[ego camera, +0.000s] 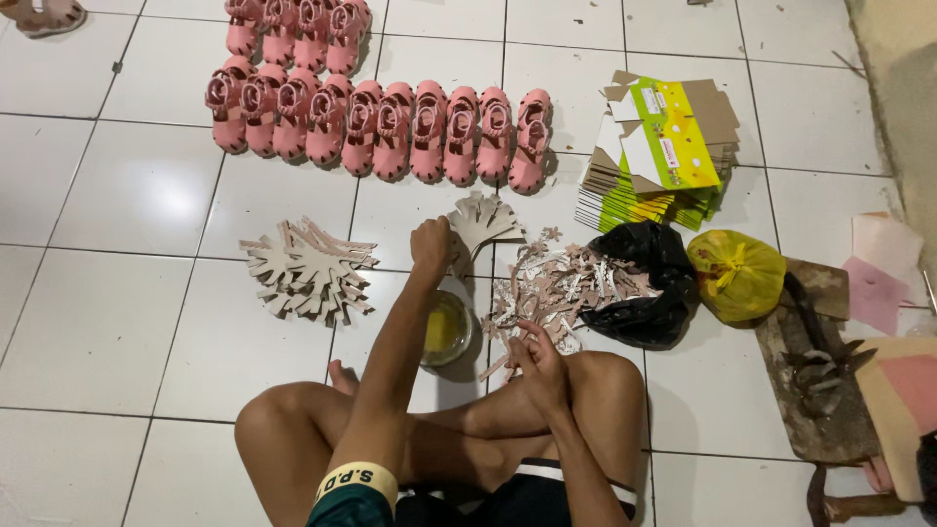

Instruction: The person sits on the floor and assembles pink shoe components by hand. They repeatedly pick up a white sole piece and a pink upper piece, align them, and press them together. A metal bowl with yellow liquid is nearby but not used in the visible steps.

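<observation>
The left hand (430,244) was stretched out ahead, fingers curled shut on the fan of cut pieces (480,222), which stood just beyond the glue tin (446,328). The right hand (539,363) sat low by the knee, closed on a small strip at the near edge of the loose scrap pile (561,285). To the left lay another stack of cut pieces (308,268), well apart, with bare white tile floor (137,195) open beyond it. Ahead, the row of pink sandals (390,127) closed off the far side. On the right it was crowded: black bag (646,283) touching the pile, yellow bag (736,275), flat cartons (659,146).
</observation>
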`<state>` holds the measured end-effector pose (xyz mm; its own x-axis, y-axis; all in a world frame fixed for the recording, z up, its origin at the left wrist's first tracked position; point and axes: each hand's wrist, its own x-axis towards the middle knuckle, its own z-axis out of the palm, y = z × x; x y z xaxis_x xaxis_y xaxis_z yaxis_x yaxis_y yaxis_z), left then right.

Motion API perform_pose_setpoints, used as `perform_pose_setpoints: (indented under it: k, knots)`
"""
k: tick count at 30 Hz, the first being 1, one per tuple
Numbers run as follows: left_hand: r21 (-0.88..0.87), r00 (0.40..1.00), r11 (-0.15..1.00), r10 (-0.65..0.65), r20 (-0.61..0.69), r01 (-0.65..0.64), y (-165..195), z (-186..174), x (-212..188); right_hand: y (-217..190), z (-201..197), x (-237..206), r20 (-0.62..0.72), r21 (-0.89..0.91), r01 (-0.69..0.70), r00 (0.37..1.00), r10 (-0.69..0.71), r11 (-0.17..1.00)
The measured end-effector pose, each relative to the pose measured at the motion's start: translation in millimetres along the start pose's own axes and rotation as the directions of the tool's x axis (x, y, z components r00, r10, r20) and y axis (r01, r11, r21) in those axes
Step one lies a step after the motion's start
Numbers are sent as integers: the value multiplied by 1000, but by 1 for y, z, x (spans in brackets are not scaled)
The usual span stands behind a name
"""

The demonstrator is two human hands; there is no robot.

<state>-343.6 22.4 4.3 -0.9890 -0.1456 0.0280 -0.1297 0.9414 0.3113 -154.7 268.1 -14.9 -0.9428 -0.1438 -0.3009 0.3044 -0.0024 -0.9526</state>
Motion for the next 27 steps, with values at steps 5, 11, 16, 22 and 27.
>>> perform_pose_setpoints:
  k: [5, 11, 16, 22, 27]
  knots:
    - [-415, 995, 910, -57, -86, 16, -14, -20, -14, -8, 8, 2, 54, -39, 54, 997, -52, 998]
    - [-822, 942, 558, -323, -95, 109, -56, -61, -70, -20, 30, -6, 146, -298, 120, 986, -79, 947]
    - [-987, 910, -159, -403, 99, 37, -83, -86, -155, -10, 67, 1, 418, -819, 460, 888, -195, 341]
    - [-943, 844, -212, -427, 325, 256, -89, -122, -290, 0, 97, 21, 513, -851, 517, 856, -58, 91]
    - [-940, 844, -182, -416, 339, 288, -78, -134, -360, 7, 101, 14, 550, -828, 556, 830, -89, 69]
